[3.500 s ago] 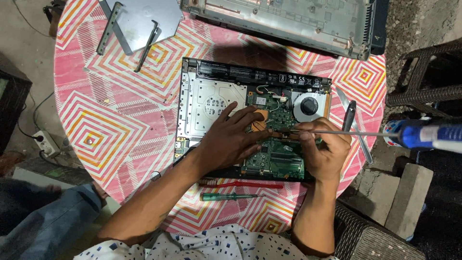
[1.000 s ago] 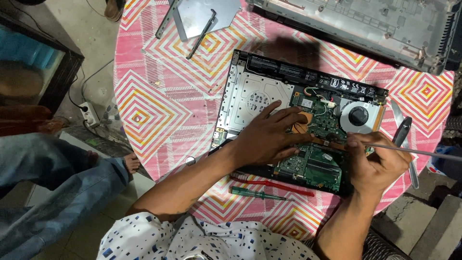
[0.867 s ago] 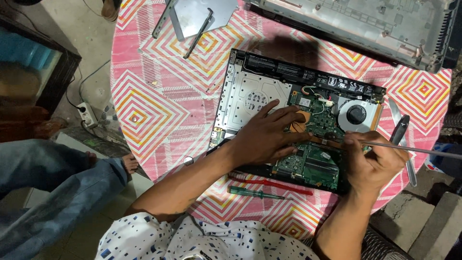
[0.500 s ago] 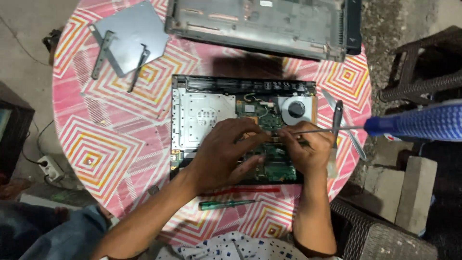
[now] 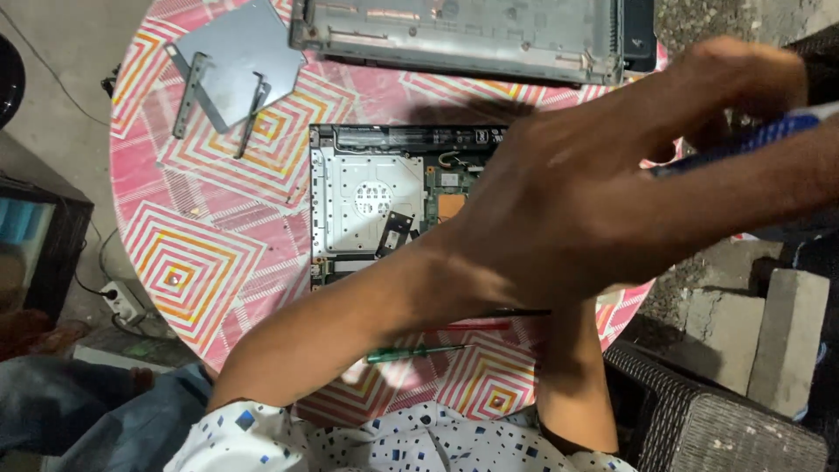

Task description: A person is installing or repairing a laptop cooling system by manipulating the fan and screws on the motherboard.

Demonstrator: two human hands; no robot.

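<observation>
left hand (image 5: 603, 183) raised close to the camera, blurred, fingers half curled, grip impossible to tell; hides the right half of the opened laptop base (image 5: 376, 201) at the desk (image 5: 201, 262) centre. right hand hidden behind it, grip unclear. blue-handled screwdriver (image 5: 752, 140) cut off at right edge. green screwdriver (image 5: 415, 353) near edge, bare desk left.

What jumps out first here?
A big blurred left hand raised close to the camera fills the right half, touching a blue-handled tool near the top right. Beneath it, an opened black laptop base with bare green circuit board lies mid-table on the pink zigzag-patterned round table. A green-handled screwdriver lies at the near edge.
</observation>
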